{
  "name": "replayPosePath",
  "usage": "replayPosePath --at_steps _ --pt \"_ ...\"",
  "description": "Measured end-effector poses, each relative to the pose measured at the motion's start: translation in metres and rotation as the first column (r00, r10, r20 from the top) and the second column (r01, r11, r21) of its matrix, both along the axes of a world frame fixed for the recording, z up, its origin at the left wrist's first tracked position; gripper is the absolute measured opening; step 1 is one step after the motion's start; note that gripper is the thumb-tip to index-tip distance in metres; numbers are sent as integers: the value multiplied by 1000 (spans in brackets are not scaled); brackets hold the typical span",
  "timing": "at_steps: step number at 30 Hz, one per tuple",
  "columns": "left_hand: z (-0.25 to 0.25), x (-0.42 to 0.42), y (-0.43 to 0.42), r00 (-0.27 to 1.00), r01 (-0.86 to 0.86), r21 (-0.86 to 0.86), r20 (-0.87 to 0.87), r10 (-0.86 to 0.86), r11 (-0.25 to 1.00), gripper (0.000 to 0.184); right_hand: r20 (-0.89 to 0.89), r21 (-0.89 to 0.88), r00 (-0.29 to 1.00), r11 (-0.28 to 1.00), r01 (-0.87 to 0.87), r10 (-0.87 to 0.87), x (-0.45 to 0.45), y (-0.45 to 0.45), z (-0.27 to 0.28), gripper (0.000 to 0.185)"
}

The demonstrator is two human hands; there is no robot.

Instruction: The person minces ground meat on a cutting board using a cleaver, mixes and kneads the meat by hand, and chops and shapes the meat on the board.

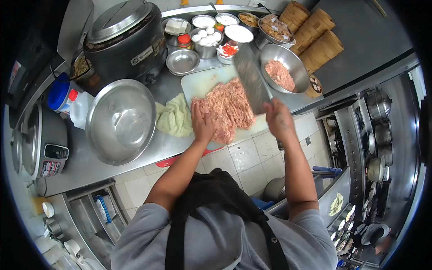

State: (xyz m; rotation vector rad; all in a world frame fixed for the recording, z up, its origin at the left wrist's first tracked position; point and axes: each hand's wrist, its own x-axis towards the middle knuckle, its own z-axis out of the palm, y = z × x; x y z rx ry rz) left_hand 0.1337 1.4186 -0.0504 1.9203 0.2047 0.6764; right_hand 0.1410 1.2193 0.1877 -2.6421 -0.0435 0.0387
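The left hand point(203, 125) lies with its fingers a little bent on the left edge of the minced meat point(230, 105); it presses there and does not grip around anything. This meat is spread in a thick, uneven mass on the cutting board point(194, 82), to the right of the left hand. The right hand point(280, 120) is closed around the handle of a cleaver point(251, 81), whose wide blade, blurred, reaches forward and left from it, at the right side of the meat; whether it touches, I cannot tell. Beyond the right hand, a steel bowl point(299, 67) contains a smaller portion of mince point(280, 75). Just left of the left hand, a pale green towel point(173, 118) lies crumpled on the bench point(173, 146).
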Motion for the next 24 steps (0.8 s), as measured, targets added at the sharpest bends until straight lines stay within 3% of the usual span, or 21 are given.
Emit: replayPosePath --at_steps 4,5,7,8,9,10,13,15,18,21,23,24 --pt "1 0 0 999 -6 13 40 6 1000 53 371 352 901 932 85 -223 8 31 25 26" --pt "3 1 0 999 -6 19 38 5 1000 53 504 339 833 939 51 -227 14 29 -13 26" --pt "3 0 0 1000 -9 25 28 9 1000 52 354 83 925 990 116 -138 9 13 -86 29" --pt "2 1 0 999 -22 21 24 21 1000 52 106 -78 994 997 -12 21 8 -5 -114 30" --pt "1 0 -2 999 -38 16 18 38 999 52 -173 -198 974 964 -179 145 8 -24 -126 31" --pt "-1 -5 -2 1000 -29 22 14 28 999 52 -187 -145 976 980 -138 109 4 -21 -103 32" --pt "0 -3 -2 999 -33 24 10 32 999 53 -67 -207 996 976 -73 60 4 -17 -28 29" --pt "7 0 -3 999 -45 5 -11 45 999 53 160 11 987 1000 13 -15 3 -13 14 25" --pt "5 -1 -3 1000 -30 1 10 30 1000 53 440 327 865 940 97 -242 -1 6 36 22" --pt "7 0 -2 1000 -24 10 -6 24 1000 54 339 129 885 947 294 -321 -2 -1 -45 23" --pt "4 0 -3 999 -33 22 8 33 999 54 114 -124 989 989 -80 94 -8 -35 -130 23" --pt "2 -1 -3 999 -34 29 15 33 999 54 25 -158 997 985 -68 72 -13 -33 -122 23"
